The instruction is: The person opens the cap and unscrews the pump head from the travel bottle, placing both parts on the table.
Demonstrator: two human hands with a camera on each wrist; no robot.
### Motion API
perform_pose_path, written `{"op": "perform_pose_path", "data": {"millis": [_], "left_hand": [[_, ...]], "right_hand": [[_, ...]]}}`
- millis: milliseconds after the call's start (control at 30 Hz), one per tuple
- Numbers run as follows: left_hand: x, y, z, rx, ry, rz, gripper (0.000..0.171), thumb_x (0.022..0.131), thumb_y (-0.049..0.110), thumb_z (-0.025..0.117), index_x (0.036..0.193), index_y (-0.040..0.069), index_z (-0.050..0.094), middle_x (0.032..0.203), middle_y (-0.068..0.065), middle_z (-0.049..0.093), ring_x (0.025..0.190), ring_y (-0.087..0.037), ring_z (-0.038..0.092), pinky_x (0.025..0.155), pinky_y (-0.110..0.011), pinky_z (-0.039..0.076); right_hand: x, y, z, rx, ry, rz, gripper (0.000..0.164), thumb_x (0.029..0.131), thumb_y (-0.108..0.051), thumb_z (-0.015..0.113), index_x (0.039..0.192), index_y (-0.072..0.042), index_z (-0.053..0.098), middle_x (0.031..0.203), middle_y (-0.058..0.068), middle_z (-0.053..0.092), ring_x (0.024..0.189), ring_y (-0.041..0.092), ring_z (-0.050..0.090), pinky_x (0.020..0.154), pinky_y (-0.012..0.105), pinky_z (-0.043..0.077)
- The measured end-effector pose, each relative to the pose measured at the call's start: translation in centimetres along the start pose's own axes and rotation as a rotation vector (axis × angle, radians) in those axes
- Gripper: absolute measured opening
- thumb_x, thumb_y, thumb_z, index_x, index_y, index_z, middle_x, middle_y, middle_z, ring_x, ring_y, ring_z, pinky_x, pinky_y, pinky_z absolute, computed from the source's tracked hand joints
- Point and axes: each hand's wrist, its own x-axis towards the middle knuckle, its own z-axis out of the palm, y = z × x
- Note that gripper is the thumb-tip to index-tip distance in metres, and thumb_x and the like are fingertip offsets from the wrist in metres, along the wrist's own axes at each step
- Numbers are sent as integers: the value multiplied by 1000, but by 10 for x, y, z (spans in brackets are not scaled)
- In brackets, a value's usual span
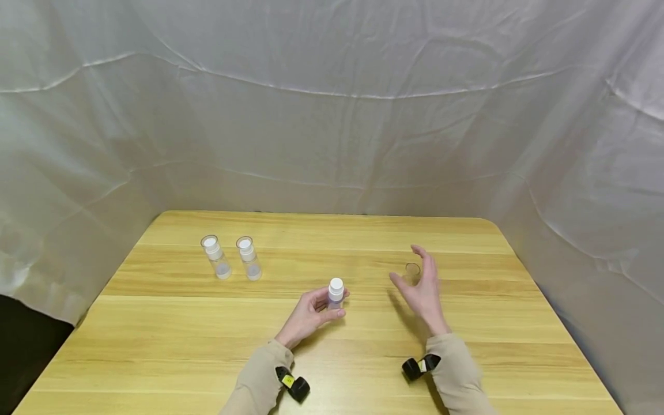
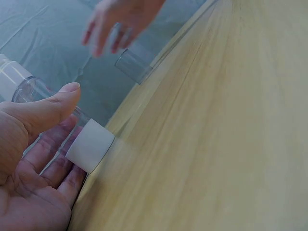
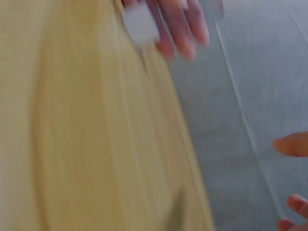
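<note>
A small clear bottle [image 1: 335, 295] with a white top stands upright at the middle of the table, its white base [image 2: 90, 146] low by the wood in the left wrist view. My left hand [image 1: 312, 312] holds it from the left, thumb on the near side and fingers behind. Over to the right, my right hand [image 1: 422, 288] is raised with fingers and thumb spread apart. Between them in the head view shows the round rim of a clear cap [image 1: 412, 268]. That clear cap [image 2: 134, 66] stands on the table in the left wrist view, below the blurred right hand [image 2: 120, 21].
Two similar bottles with white tops, one on the left [image 1: 215, 257] and one beside it [image 1: 249, 259], stand upright toward the back left of the wooden table [image 1: 332, 236]. Pale grey sheeting [image 1: 332, 138] hangs behind and at both sides.
</note>
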Motion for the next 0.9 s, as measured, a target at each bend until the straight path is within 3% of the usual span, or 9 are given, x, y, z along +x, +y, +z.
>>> {"op": "perform_pose_path", "data": {"millis": [100,200,300,400,633,900], "left_hand": [[0,0,0,2,3,0,47,92,6,70,137,1,58,139,-17,63,133,-35,56,120,-55,37],[0,0,0,-6,10,-15,48,91,7,71,137,2,59,139,-17,63,133,-35,56,120,-53,38],[0,-1,1,-23,23,-34,48,90,8,73,136,2,60,137,-18,64,131,-35,58,118,-51,41],[0,-2,1,-33,31,-44,46,89,9,74,134,3,62,137,-17,65,131,-34,59,115,-47,45],[0,-3,0,-23,21,-28,48,90,10,73,136,3,60,139,-16,64,133,-33,57,115,-39,46],[-1,-1,0,-22,15,-15,49,90,11,74,136,4,60,139,-16,64,135,-34,55,118,-49,41]], "right_hand": [[-7,-19,16,81,-23,-109,67,87,-8,74,145,2,42,148,23,45,140,39,39,121,60,29],[-15,-35,33,154,-123,-204,55,91,-5,69,140,4,46,143,22,52,133,38,47,118,58,37],[-22,-48,45,197,-242,-262,49,92,-5,68,137,1,50,138,19,57,125,34,54,113,54,45],[-28,-57,53,185,-308,-298,47,91,-10,71,135,-5,54,132,14,61,118,30,59,107,49,52],[-32,-61,64,82,-317,-377,48,84,-13,80,127,-8,60,115,6,66,104,19,63,94,35,57],[-31,-62,68,64,-292,-386,41,81,-4,80,118,-1,64,109,9,68,97,19,66,87,29,59]]}}
